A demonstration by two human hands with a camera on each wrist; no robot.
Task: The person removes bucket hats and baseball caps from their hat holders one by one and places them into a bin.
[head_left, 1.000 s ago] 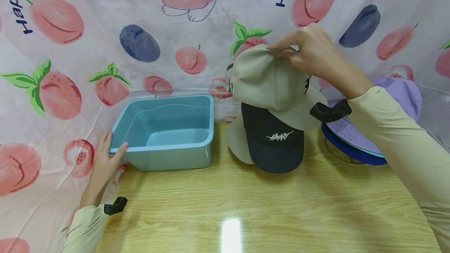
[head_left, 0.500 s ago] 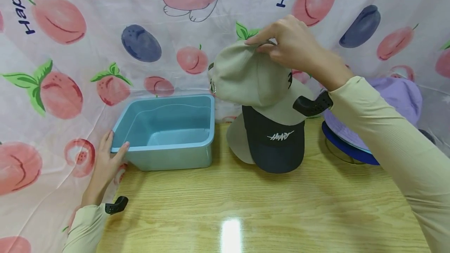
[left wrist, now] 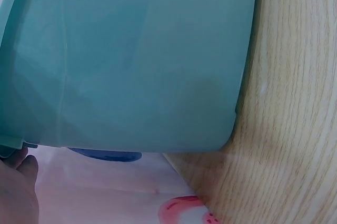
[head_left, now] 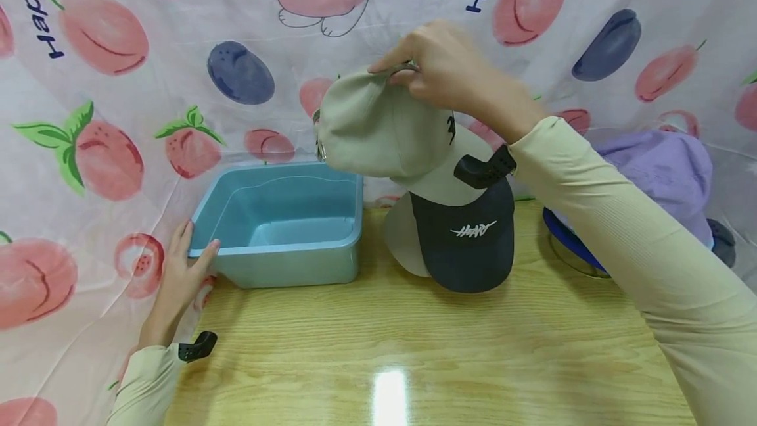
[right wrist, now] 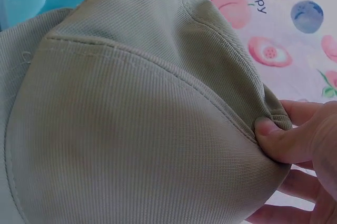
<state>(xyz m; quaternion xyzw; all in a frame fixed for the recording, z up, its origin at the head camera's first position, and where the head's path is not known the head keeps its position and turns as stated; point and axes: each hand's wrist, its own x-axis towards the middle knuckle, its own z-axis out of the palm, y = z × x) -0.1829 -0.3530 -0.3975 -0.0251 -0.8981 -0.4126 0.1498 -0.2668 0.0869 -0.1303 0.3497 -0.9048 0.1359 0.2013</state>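
Beige cap [head_left: 372,133], one – aloft, brim sloping down across the view of a black cap [head_left: 464,252]. Right hand [head_left: 446,74]: pinching the top of its crown between thumb and fingers. Black cap: white lettering, overlapping a second pale cap [head_left: 403,242]. Tub [head_left: 290,267], light blue: on the wood-grain table [head_left: 307,354]. Left hand [head_left: 182,275] – fingers extended, thumb spread, touching the tub's near left corner. Purple hat [head_left: 665,169]: far right, partly behind the sleeve [head_left: 633,242].

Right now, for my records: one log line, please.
right hand: pinching beige cap; left hand: touching bin; black cap: right of bin
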